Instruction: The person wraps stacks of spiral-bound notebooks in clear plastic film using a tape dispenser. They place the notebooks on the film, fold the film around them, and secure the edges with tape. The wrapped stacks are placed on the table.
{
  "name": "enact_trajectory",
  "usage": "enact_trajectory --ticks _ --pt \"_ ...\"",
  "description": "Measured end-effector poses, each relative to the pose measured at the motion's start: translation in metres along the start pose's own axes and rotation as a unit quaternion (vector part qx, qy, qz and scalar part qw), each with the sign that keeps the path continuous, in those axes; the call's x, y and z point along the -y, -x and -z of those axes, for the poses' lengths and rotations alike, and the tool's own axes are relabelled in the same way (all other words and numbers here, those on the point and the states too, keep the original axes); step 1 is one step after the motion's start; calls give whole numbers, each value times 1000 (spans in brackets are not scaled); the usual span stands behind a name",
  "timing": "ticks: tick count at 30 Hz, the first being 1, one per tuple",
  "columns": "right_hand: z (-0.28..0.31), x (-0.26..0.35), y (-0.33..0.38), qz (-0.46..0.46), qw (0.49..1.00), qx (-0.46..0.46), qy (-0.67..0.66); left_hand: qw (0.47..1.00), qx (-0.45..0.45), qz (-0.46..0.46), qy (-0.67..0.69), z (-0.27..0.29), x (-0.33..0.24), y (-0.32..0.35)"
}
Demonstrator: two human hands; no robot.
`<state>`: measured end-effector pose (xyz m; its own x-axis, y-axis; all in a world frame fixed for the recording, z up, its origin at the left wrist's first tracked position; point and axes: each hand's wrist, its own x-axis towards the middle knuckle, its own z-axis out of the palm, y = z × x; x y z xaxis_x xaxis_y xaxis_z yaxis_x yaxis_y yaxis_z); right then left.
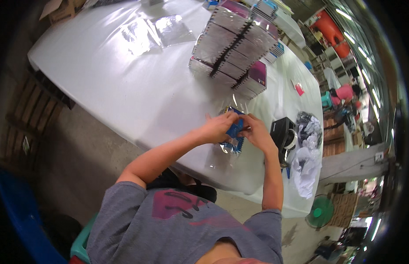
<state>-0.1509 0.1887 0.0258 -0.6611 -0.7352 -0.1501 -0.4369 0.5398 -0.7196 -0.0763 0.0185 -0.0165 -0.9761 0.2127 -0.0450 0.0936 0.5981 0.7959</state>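
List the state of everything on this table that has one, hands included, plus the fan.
Blue packet: in clear plastic; sealed or not, unclear
Left hand: at the packet, fingers bent
Right hand: at the packet, fingers bent
Stacked bundles: piled, film-wrapped
Clear plastic sheets: lying flat
Tape dispenser: roll fitted
White plastic: crumpled
Green fan: running or off, unclear

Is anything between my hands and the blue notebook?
Nothing solid visible: your left hand and right hand are on the blue notebook. Clear plastic film shows past its near end; whether it runs under your hands is unclear.
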Motion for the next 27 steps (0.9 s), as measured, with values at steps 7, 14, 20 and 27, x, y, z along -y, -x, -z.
enact_trajectory --ticks 7,14,20,27 --pt "-9 -38 -8 70 993 -64 -76 999 -5 2 -51 -9 36 -5" --pt "-15 -49 -10 126 974 -122 -145 997 33 -6 -68 -10 37 -11" --pt "-16 -50 -9 89 980 -110 -143 996 52 -2 -72 -12 27 -14" --pt "-15 -37 -15 107 991 -69 -35 995 54 0 -82 -18 26 -15"
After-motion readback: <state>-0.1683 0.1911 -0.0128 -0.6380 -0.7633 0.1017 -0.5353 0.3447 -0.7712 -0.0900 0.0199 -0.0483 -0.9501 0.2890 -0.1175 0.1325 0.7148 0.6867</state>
